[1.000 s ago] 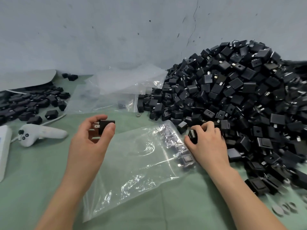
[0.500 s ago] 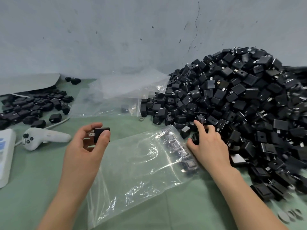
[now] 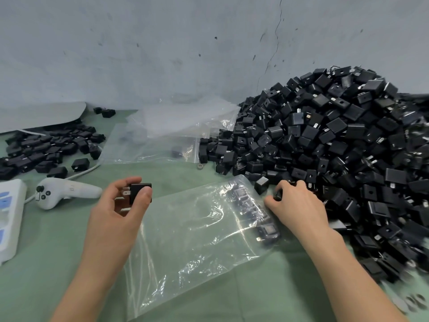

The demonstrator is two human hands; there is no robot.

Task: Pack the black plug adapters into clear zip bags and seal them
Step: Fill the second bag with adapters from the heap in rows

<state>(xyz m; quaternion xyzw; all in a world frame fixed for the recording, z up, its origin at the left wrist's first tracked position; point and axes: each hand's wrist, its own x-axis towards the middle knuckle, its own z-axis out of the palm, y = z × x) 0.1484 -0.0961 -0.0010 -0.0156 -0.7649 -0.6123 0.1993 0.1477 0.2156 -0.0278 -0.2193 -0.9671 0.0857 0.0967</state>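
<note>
While the left hand point(image 3: 116, 219) kept the same grip as half a second before, thumb and curled fingers pinching one black adapter point(image 3: 140, 192) with its metal prongs pointing left, the right hand point(image 3: 299, 205) had changed shape. Its forefinger, earlier stretched up into the big pile point(image 3: 336, 147), was drawn back. All its fingers were curled over a second adapter point(image 3: 277, 195) at the pile's near edge, just beside the right end of the clear zip bag point(image 3: 197, 240). The bag lay flat on the green cloth point(image 3: 58, 252) between the two hands, with a row of packed adapters point(image 3: 255, 212) along its right side. The left hand's adapter was held above the cloth, just left of the bag. A white controller point(image 3: 65, 191) and a white power strip point(image 3: 9, 219) lay left of that hand, with a smaller heap point(image 3: 46, 149) of adapters behind them. More clear bags point(image 3: 167, 135) lay beside the pile.
</note>
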